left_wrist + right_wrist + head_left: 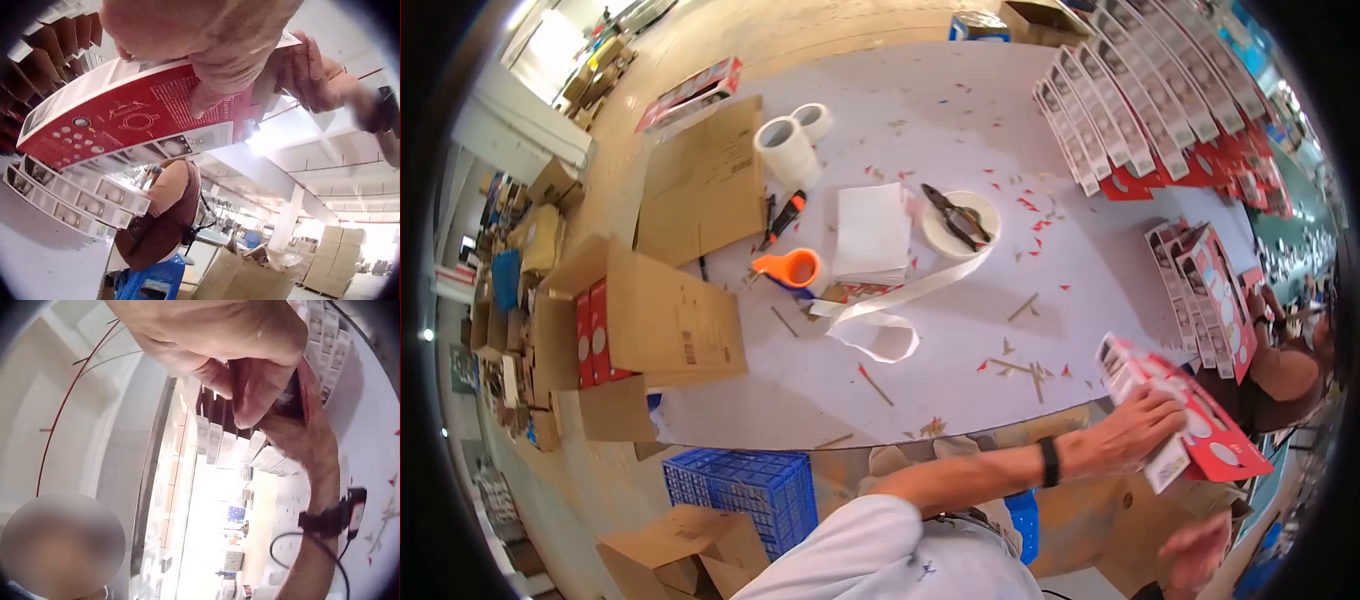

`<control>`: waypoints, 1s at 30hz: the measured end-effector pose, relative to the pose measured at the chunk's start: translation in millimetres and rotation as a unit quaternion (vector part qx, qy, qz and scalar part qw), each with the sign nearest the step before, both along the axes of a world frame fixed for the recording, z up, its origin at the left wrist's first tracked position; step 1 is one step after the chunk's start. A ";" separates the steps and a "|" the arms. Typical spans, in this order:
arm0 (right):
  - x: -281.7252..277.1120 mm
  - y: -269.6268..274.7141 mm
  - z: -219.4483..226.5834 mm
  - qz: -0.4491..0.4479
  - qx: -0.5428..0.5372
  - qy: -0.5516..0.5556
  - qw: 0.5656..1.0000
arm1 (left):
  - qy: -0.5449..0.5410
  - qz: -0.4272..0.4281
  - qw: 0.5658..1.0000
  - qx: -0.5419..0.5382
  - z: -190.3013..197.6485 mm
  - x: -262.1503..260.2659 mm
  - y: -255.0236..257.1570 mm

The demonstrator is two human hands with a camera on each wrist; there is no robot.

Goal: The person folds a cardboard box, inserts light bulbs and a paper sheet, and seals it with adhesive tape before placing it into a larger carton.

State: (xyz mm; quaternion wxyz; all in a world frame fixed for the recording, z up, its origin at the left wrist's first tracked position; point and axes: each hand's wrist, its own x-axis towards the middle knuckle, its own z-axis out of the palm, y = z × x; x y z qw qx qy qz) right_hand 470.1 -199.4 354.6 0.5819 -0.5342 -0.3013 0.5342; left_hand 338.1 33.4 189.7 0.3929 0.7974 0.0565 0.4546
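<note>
My left hand (1130, 432) grips a long red and white printed box (1235, 450) beyond the table's near right edge. The left wrist view shows that hand (206, 37) across the top of the red panel (144, 115), thumb against it. My right hand (1197, 552), blurred, is lower right of the box, apart from it in the head view. In the right wrist view my right hand (219, 337) has loosely bent fingers, and nothing is plainly held; the left arm (322, 462) is behind it. Similar boxes (1200, 290) stand beside the box.
More boxes (1140, 110) are stacked at the back right. The table bears an open carton (680, 320), tape rolls (785, 150), an orange tape dispenser (800, 268), white papers (872, 230), pliers (955, 215) and scraps. A seated person (1285, 375) is at the right; a blue crate (745, 490) stands below.
</note>
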 end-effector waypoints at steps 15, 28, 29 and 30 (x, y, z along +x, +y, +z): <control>-180.0 263.9 -214.4 0.074 -0.032 -0.311 0.947 | 0.087 0.320 0.913 -0.238 -0.8 -485.0 -25.9; -265.2 477.6 -372.4 0.131 -0.213 -0.070 0.966 | 0.203 0.454 0.796 -0.346 -77.3 -540.5 -60.6; -265.3 480.8 -377.0 0.136 -0.223 -0.061 0.963 | 0.215 0.454 0.795 -0.341 -83.3 -542.8 -63.5; -265.0 483.6 -382.2 0.142 -0.218 -0.058 0.964 | 0.213 0.453 0.798 -0.335 -86.0 -543.2 -62.9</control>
